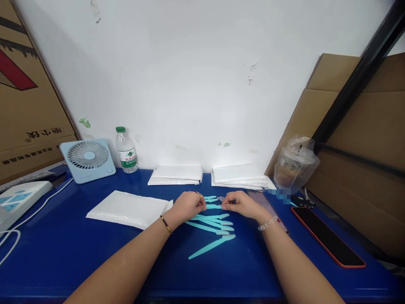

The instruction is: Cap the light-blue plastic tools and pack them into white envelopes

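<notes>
Between my two hands is a turquoise eyebrow razor (214, 206), held level above the blue table. My left hand (190, 206) pinches its left end, and the fingers of my right hand (239, 204) are closed on the pale-capped blade end. Just below lie several more turquoise razors, fanned out with their heads to the right; my left hand covers part of their handles. One separate razor (209, 248) rests nearest to me, slanting up to the right. Behind the held one, a few small turquoise pieces (210, 198) show between the hands.
A white padded mailer (126, 209) lies left of my left hand. Two stacks of white mailers (175, 174) (238, 174) sit against the wall. A blue fan (90, 158), a water bottle (127, 152), a bagged drink cup (292, 166) and a red-edged phone (327, 236) surround the work area.
</notes>
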Motion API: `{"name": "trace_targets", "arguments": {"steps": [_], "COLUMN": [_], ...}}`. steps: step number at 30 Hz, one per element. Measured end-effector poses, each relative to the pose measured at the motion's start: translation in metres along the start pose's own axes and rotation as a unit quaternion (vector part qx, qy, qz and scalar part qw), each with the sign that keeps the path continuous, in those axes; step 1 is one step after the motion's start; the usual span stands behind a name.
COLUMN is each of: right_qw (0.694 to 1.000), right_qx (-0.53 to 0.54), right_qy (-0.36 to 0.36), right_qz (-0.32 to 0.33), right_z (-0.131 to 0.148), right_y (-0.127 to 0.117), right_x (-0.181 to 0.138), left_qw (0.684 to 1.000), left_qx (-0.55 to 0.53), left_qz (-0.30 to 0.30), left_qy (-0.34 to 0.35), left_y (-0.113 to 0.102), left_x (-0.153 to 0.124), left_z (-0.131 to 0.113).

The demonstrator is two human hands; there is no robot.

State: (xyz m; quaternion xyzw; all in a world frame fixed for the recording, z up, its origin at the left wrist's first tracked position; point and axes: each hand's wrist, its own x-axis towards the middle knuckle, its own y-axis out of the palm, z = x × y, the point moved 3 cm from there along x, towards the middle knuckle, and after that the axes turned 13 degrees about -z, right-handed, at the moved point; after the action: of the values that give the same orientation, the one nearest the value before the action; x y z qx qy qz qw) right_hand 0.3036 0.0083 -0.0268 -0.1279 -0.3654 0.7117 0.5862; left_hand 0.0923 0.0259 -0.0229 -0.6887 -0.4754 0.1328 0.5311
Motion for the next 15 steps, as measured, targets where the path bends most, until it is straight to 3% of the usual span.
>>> {"name": "trace_targets", "arguments": {"steps": [4,6,10,15], "right_qw": [0.997,0.997,0.997,0.994], "right_qx": [-0.037,-0.052,-0.054,-0.081], "right_qy": [0.029,0.009,-0.044,-0.04], "right_qz": [-0.057,-0.064,0.02,0.056], "right_z": [-0.013,-0.01,0.002,0.006], "right_y": [-0.008,-0.01,-0.004,0.004], "right_x": [0.002,0.001,-0.004,-0.006], "left_qw": [0.999,0.998,0.997,0.998], "left_qx": [0.032,0.044,0.033,-0.015], "left_qz": [-0.019,-0.035,-0.075,0.012], "left_qy": [-0.014,-0.01,-0.001,0.06], "left_y": [-0.001,-0.001,-0.001,0.009], "left_x": [0.004,0.005,0.003,-0.004], "left_z": [0.014,0.017,0.01,-0.008]}}
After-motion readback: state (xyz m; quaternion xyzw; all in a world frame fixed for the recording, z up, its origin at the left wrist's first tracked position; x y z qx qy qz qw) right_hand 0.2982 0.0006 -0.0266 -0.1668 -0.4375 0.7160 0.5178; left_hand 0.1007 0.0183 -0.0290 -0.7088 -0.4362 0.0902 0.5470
